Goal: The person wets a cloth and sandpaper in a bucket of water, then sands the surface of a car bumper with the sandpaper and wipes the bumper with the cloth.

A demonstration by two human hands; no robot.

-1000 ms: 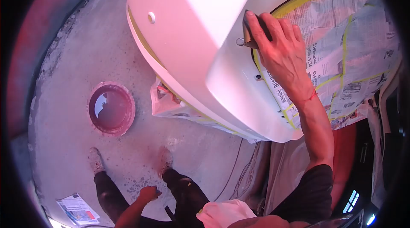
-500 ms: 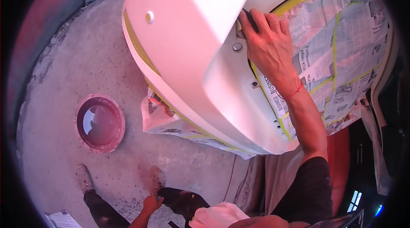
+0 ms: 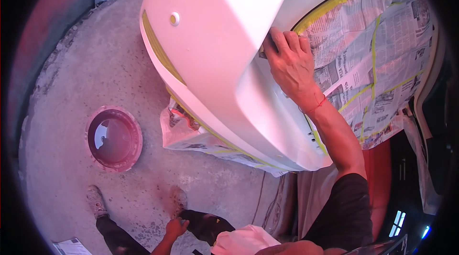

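My right hand [image 3: 291,61], with a red string at its wrist, is closed on a dark sanding block [image 3: 269,48] with a brownish edge. The block rests on the inner edge of a white car body panel [image 3: 210,30], beside newspaper masking [image 3: 354,59] bordered by yellow tape. Low in the view, my left hand [image 3: 177,227] hangs near my knee, its fingers curled; whether it holds anything is too small to tell.
A round pinkish basin [image 3: 114,139] of liquid stands on the concrete floor [image 3: 201,178], left of the panel. My shoes are below it. Printed paper [image 3: 71,247] lies at the bottom left, and cables run along the floor under the panel.
My right hand, still on the block, has moved down and left along the panel's inner edge. The basin and floor appear lower than a second ago. My left hand has shifted slightly.
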